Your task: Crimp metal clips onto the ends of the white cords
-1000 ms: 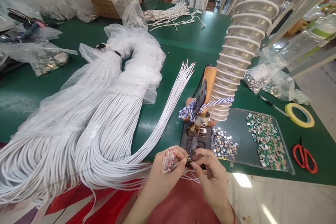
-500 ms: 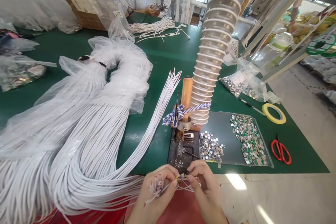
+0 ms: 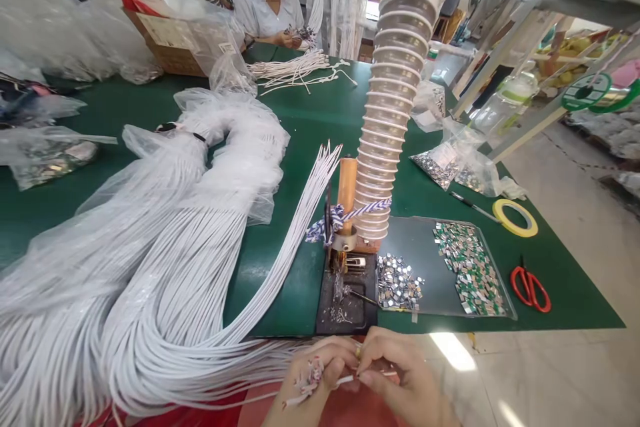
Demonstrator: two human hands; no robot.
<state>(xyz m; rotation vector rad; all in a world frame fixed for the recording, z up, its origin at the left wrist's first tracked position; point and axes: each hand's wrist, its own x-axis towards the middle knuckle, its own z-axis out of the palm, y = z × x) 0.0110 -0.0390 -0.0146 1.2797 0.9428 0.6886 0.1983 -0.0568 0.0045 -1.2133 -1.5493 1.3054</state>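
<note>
Low in the view, just off the table's front edge, my left hand [image 3: 316, 377] is closed around several white cable ends [image 3: 311, 377] with stripped reddish wires. My right hand [image 3: 395, 373] meets it at the fingertips, pinching near a white cable end; the small part between the fingers is mostly hidden. Directly beyond my hands stands a black soldering fixture [image 3: 350, 293] with a wooden handle [image 3: 347, 183] tied by striped cloth. A bundle of white cables [image 3: 295, 240] curves past the fixture's left side.
A tray [image 3: 425, 233] holds loose metal connectors [image 3: 399, 282] and green boards [image 3: 473, 270]. Right of it are red scissors [image 3: 531, 290] and yellow tape [image 3: 515, 218]. A ribbed hose [image 3: 390, 100] rises behind the fixture. Plastic-wrapped cables [image 3: 215, 213] fill the left. A person [image 3: 267, 7] sits across the table.
Both hands have moved slightly lower and right in view, fingertips now closer together. The yellowish piece between them is less visible. The camera view has shifted slightly.
</note>
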